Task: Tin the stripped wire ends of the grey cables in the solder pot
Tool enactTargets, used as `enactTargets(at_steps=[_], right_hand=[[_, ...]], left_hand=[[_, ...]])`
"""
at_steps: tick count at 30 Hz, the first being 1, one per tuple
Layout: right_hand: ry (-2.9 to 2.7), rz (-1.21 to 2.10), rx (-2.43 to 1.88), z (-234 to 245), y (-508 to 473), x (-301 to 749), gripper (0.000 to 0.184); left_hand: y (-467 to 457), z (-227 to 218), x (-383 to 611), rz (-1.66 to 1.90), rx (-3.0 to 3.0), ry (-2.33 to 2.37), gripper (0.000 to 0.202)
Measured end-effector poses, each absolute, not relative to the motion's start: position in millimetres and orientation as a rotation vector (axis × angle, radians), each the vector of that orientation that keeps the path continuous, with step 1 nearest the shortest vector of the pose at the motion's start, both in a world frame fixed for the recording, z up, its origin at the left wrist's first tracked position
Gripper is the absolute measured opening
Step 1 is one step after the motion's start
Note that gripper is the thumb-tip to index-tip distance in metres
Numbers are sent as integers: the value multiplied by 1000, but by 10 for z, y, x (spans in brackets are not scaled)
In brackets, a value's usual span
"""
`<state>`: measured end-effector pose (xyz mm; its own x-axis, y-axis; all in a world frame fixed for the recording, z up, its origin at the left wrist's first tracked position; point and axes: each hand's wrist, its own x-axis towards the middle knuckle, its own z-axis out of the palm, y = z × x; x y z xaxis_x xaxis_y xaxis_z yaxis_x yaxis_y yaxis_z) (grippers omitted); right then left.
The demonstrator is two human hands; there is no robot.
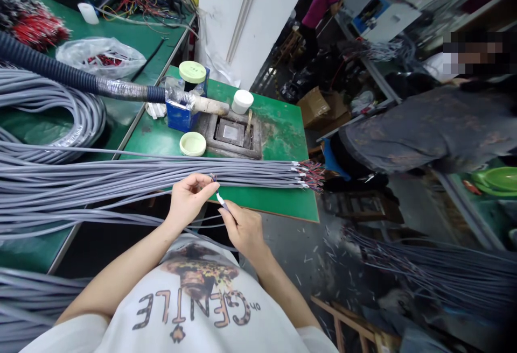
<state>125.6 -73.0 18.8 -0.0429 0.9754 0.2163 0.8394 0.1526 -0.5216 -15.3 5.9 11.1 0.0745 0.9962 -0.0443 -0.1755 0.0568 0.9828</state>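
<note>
My left hand [190,196] pinches the thin coloured wires at the stripped end of a grey cable. Just to its right, my right hand [244,227] is closed around the same cable [222,202], below a white band near its end. Both hands are in front of my chest, at the near side of the green table. Beyond them lies a long bundle of grey cables [250,169], with white bands and loose red, blue and dark wire ends [313,174] at the right.
A solder pot [231,132] is set in a grimy block behind the bundle. Around it are a ribbed hose [133,89], a blue box [180,115], a white tub [242,101] and a pale lid [193,143]. Coiled cables [86,121] lie left; a co-worker [420,127] sits right.
</note>
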Motion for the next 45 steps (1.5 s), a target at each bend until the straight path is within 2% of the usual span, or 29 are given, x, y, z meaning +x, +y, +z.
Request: enactTargets(at_steps=[5,8,11,13,24,31,45], right_hand=[[-1801,477,-1749,212,-728,1246,30],[-1585,831,-1678,200,-706,1270,32],[-1328,1264,-1453,181,-651,1316,42],[-1207,1364,-1339,168,-613,1343,44],[-1173,792,-1205,12,-588,1306,14],[-1553,314,-1272,119,-530,1327,12],[-1728,258,-1273,253,-492,1246,14]], left_hand=[[31,85,-113,1244,1016,1010,16],[-25,38,-76,1376,1085,969,12],[-91,-8,-40,1442,1276,864,8],[-130,-18,-17,1441,1352,810,8],[-206,-25,95,1363,993,651,17],[-164,-84,72,1334,871,624,14],[-125,-12,-42,1262,669,539,22]])
